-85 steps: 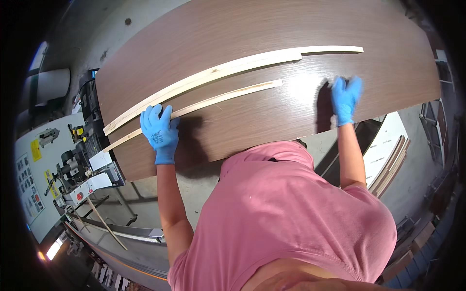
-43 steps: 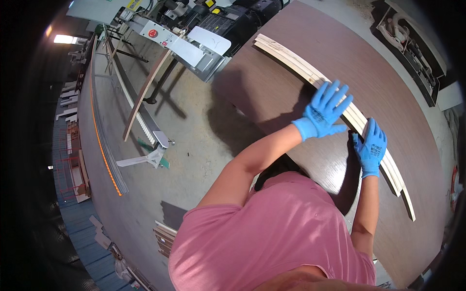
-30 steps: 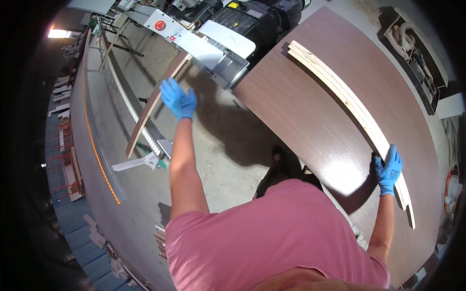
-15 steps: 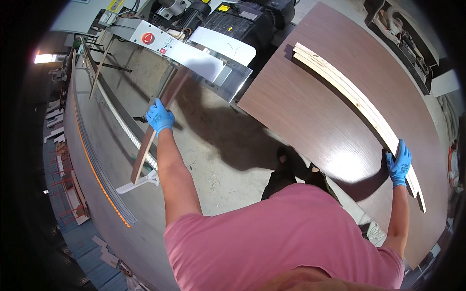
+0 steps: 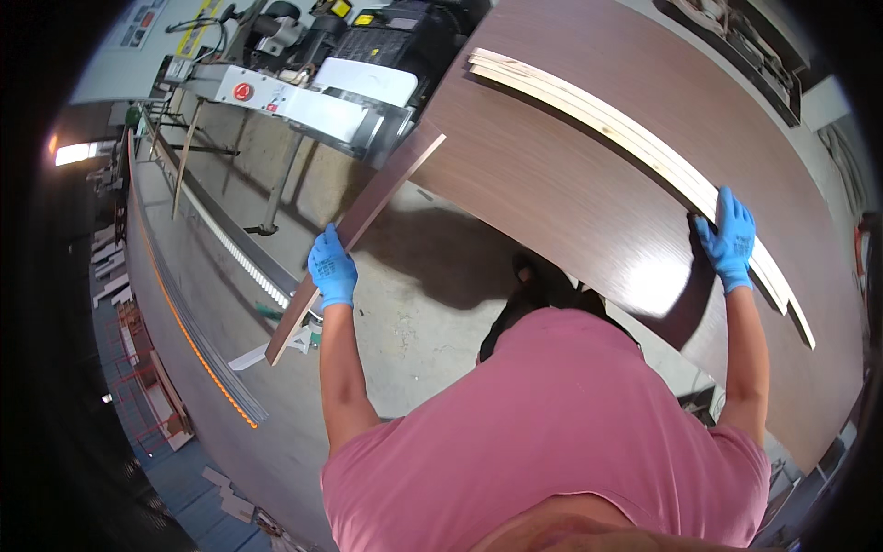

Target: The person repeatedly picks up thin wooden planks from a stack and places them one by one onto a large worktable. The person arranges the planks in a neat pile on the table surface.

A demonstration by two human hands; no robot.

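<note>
My left hand (image 5: 332, 267), in a blue glove, is closed around a long narrow brown board (image 5: 382, 187). The board slants above the floor, its far end beside the table and its near end by a white bracket-like piece (image 5: 259, 352). On the brown table lies a bundle of pale wooden strips (image 5: 589, 112), some sticking out beyond others at the near end. My right hand (image 5: 731, 241), gloved alike, straddles these strips near that end, thumb on one side and fingers on the other. The palm hides the strips beneath it.
A machine with a white arm and red button (image 5: 243, 91) stands at the far left, dark motor (image 5: 386, 51) behind. The large brown tabletop (image 5: 515, 175) fills the right. A long ridged rail (image 5: 230, 237) runs along the left. A black tray (image 5: 750, 55) sits far right.
My left hand has drawn the brown board toward me and rightward, so its far end now shows clear of the machine. My right hand has shifted farther up the strips. The view has turned slightly.
</note>
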